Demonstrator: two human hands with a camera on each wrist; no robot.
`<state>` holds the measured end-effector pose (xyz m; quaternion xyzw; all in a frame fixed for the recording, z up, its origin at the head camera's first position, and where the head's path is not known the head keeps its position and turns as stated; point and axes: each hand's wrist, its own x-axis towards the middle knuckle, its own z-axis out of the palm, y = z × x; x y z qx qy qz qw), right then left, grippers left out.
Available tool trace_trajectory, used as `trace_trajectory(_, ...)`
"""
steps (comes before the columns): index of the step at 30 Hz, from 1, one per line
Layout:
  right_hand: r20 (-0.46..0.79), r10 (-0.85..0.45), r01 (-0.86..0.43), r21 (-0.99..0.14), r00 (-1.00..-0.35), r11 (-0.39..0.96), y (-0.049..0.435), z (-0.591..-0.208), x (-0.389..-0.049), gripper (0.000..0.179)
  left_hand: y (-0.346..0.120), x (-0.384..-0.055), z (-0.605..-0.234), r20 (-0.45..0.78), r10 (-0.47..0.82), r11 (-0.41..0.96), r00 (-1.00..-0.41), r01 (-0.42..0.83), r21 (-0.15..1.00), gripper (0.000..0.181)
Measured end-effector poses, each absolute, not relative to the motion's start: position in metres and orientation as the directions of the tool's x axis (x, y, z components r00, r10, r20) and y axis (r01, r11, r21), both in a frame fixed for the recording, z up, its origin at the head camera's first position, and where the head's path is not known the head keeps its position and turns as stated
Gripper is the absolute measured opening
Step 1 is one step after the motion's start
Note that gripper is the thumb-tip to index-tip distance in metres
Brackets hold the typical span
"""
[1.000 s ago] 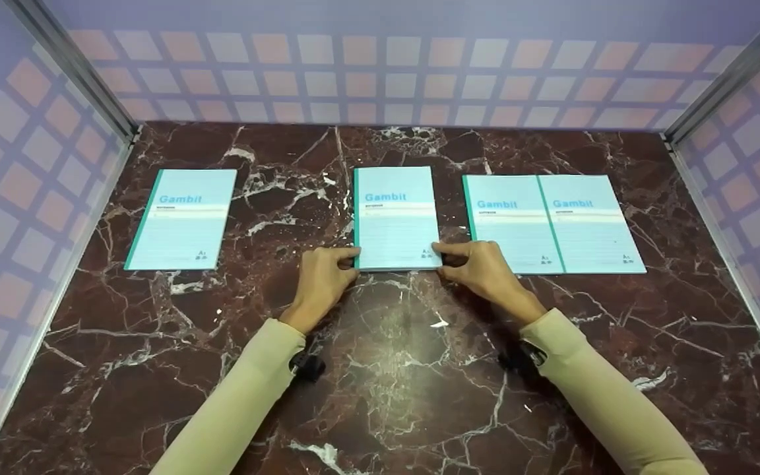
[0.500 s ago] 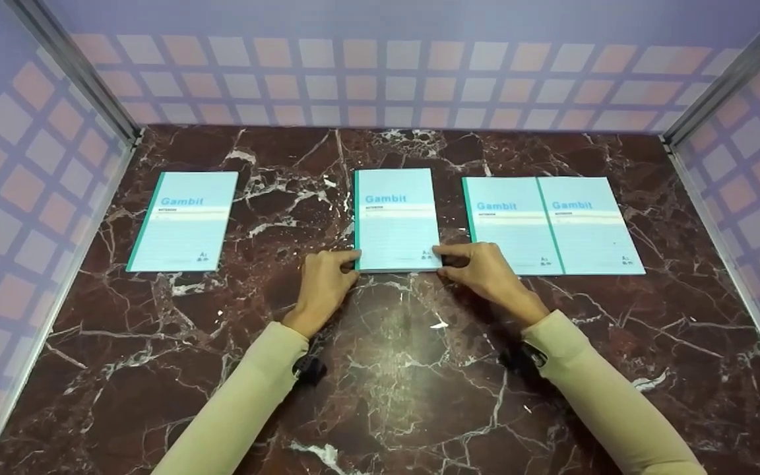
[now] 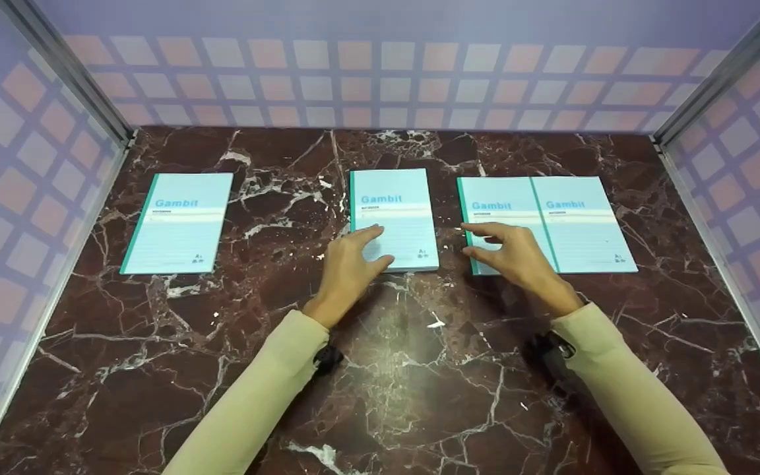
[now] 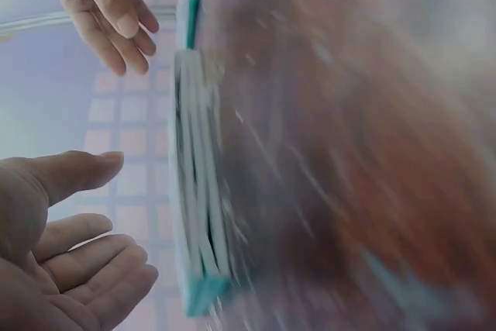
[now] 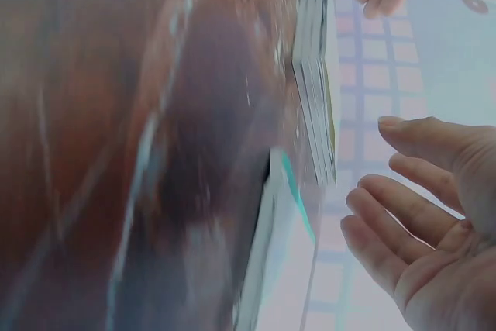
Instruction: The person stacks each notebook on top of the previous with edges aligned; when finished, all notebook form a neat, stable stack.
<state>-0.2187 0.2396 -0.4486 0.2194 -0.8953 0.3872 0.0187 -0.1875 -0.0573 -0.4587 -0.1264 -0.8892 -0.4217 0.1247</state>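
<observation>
Gambit notebooks (image 3: pixel 394 218) lie stacked at the middle of the marble table (image 3: pixel 419 369); my left hand (image 3: pixel 348 266) hovers over their near left corner, fingers loose and empty, and my right hand (image 3: pixel 515 254) hangs relaxed above the neighbouring notebook pair (image 3: pixel 571 224)

Bare marble table (image 3: pixel 386 369) lies open in front of the notebooks. A wide gap separates the left notebook (image 3: pixel 179 221) from the middle stack (image 3: pixel 394 218); a narrower one precedes the right pair (image 3: pixel 545 221). Walls close three sides.
</observation>
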Motion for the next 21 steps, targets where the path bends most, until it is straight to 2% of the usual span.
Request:
trace_trajectory(9,0.205,-0.286,-0.347,-0.674,-0.936,0.652,0.276,-0.446,-0.221,0.043,-0.014,-0.194,-0.454,0.333,0.179,0.511,-0.926,0.376,0.772,0.043)
trace_trajectory(15,0.174,-0.228,-0.285,-0.669,-0.958,0.687,0.301,-0.448,-0.218,0.044,0.016,-0.194,-0.454,0.296,0.22,0.482,-0.93,0.367,0.795,0.042)
trace_trajectory(21,0.19,-0.217,-0.288,-0.653,-0.958,0.7,0.32,-0.453,-0.215,0.045,0.042,-0.195,-0.458,0.264,0.248,0.461,-0.932,0.353,0.814,0.042)
